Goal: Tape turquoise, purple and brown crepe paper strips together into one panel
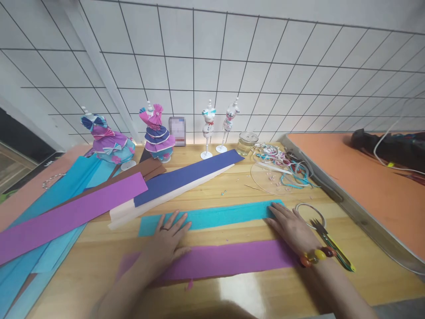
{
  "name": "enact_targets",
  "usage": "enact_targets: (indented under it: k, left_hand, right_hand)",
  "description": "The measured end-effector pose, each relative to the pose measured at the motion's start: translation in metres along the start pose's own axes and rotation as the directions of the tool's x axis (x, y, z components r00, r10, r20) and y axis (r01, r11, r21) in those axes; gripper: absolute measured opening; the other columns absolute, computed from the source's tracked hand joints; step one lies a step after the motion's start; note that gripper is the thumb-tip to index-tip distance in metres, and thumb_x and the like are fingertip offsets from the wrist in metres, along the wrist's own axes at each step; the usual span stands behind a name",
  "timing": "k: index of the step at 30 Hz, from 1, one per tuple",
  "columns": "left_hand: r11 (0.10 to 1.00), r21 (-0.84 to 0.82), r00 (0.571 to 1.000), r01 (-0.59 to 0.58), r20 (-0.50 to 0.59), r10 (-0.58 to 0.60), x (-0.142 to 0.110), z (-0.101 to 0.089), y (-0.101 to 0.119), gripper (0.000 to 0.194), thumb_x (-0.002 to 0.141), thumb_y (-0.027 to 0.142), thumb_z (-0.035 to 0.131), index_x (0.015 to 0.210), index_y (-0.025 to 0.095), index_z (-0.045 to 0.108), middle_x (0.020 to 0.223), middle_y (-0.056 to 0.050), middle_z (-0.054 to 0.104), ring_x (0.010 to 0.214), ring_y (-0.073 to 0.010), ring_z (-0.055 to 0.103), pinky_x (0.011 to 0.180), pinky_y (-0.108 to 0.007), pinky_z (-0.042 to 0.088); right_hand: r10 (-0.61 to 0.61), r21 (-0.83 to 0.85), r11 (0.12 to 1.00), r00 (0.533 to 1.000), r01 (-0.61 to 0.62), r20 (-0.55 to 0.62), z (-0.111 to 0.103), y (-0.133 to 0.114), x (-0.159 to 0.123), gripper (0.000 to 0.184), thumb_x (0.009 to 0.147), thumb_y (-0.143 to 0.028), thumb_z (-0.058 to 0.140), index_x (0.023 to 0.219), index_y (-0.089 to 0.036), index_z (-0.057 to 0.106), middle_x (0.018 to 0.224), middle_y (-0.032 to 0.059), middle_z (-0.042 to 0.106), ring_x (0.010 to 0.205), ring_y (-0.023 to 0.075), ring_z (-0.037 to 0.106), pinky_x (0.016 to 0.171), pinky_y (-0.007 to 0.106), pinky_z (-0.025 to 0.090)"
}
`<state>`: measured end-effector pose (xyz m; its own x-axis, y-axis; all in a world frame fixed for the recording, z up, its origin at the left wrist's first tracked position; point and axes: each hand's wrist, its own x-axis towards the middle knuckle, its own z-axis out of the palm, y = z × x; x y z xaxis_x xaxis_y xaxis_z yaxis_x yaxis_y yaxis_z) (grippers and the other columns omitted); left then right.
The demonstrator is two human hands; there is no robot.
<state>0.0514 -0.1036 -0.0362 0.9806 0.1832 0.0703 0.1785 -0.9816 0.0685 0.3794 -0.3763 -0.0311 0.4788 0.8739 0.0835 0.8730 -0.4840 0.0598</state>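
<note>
**Across the near table [83, 283], pressing a turquoise strip [226, 216] with both hands**

Lays the left hand [169, 241] palm-down on the strip's left end, fingers spread wide and gripping nothing. Rests the right hand [292, 228] on the right end — open, fingers closer together, likewise clasping nothing. Shows a purple strip [229, 260] just nearer, running beneath the left thumb and right wrist in view. Displays a hoop [310, 215] and a yellow-and-green-handled tool [334, 246] just right of the right hand. Spreads left into blue sheets [46, 212], a purple sheet [76, 215] and a navy strip [192, 175]. Includes, at the far side, two dressed forms [159, 137], two white forms [208, 126], a glass jar [247, 142] and tangled ribbons [295, 170].
</note>
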Motion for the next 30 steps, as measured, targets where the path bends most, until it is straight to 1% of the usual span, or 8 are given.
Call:
enact_targets:
  k: [5,8,14,17,20,25,27,30]
  left_hand:
    - [1.000,-0.008,1.000,-0.010,0.004,0.010,0.001,-0.001,-0.001,0.058,0.088,0.060,0.034,0.138,0.030,0.038,0.144,-0.005,0.038,0.137,-0.0286,0.024,0.110,-0.052,0.016]
    - [1.000,-0.011,1.000,-0.007,0.004,0.008,0.001,0.000,-0.003,0.058,0.088,0.060,0.035,0.138,0.031,0.038,0.144,-0.005,0.039,0.137,-0.0296,0.025,0.109,-0.054,0.018]
    - [1.000,-0.001,1.000,0.006,0.019,-0.006,0.000,0.000,-0.005,0.057,0.088,0.060,0.035,0.139,0.032,0.037,0.145,-0.004,0.037,0.136,-0.0313,0.025,0.107,-0.057,0.017]
    - [1.000,0.000,1.000,-0.002,0.027,0.002,0.000,0.001,-0.006,0.058,0.088,0.060,0.035,0.139,0.032,0.036,0.145,-0.004,0.036,0.136,-0.0324,0.026,0.106,-0.059,0.018]
    - [1.000,-0.001,1.000,-0.006,0.001,0.006,0.000,0.002,-0.006,0.058,0.087,0.060,0.037,0.139,0.034,0.036,0.145,-0.004,0.037,0.136,-0.0318,0.026,0.106,-0.058,0.020]
    - [1.000,0.019,0.999,-0.016,-0.036,0.017,0.000,0.002,-0.007,0.057,0.087,0.058,0.039,0.139,0.034,0.036,0.146,-0.004,0.035,0.136,-0.0339,0.024,0.103,-0.060,0.025]
    - [0.999,0.027,0.997,-0.017,-0.071,0.019,0.000,0.001,-0.007,0.055,0.088,0.056,0.040,0.137,0.032,0.039,0.145,-0.005,0.036,0.136,-0.0342,0.023,0.103,-0.060,0.026]
    - [1.000,0.028,0.990,-0.012,-0.141,0.015,-0.001,0.000,-0.009,0.051,0.089,0.052,0.041,0.134,0.029,0.044,0.144,-0.007,0.038,0.138,-0.0328,0.020,0.106,-0.058,0.023]
  right_hand:
    - [0.030,0.017,0.999,0.999,-0.031,0.011,0.004,-0.009,0.006,0.061,0.088,-0.058,0.029,0.128,-0.017,0.052,0.140,0.0129,0.044,0.131,0.0297,0.036,0.103,0.053,0.032]
    - [0.054,0.023,0.998,0.998,-0.055,0.034,0.007,-0.003,0.007,0.062,0.087,-0.060,0.030,0.130,-0.020,0.051,0.141,0.0115,0.042,0.132,0.0299,0.033,0.102,0.052,0.034]
    - [0.036,0.088,0.995,0.999,-0.039,0.032,0.008,0.008,0.006,0.065,0.087,-0.060,0.031,0.130,-0.015,0.051,0.140,0.0146,0.042,0.134,0.0303,0.029,0.102,0.049,0.036]
    - [0.054,0.177,0.983,0.999,-0.053,-0.002,0.000,0.014,0.004,0.061,0.088,-0.057,0.031,0.128,-0.017,0.052,0.139,0.0126,0.045,0.131,0.0267,0.036,0.103,0.044,0.036]
    - [0.163,0.216,0.963,0.987,-0.158,-0.005,-0.011,0.029,0.001,0.054,0.089,-0.052,0.030,0.122,-0.018,0.057,0.129,0.0095,0.056,0.120,0.0226,0.050,0.101,0.038,0.039]
    - [0.459,0.132,0.880,0.888,-0.457,0.015,-0.025,0.062,-0.004,0.050,0.086,-0.049,0.030,0.100,-0.017,0.067,0.104,0.0121,0.067,0.098,0.0298,0.060,0.080,0.043,0.048]
    - [0.537,0.096,0.837,0.842,-0.539,0.044,-0.028,0.072,-0.003,0.048,0.085,-0.047,0.031,0.100,-0.019,0.067,0.105,0.0122,0.067,0.096,0.0302,0.060,0.076,0.042,0.047]
    - [0.634,0.030,0.771,0.770,-0.637,0.071,-0.033,0.081,-0.001,0.047,0.084,-0.043,0.032,0.107,-0.018,0.065,0.113,0.0158,0.063,0.103,0.0336,0.056,0.079,0.044,0.044]
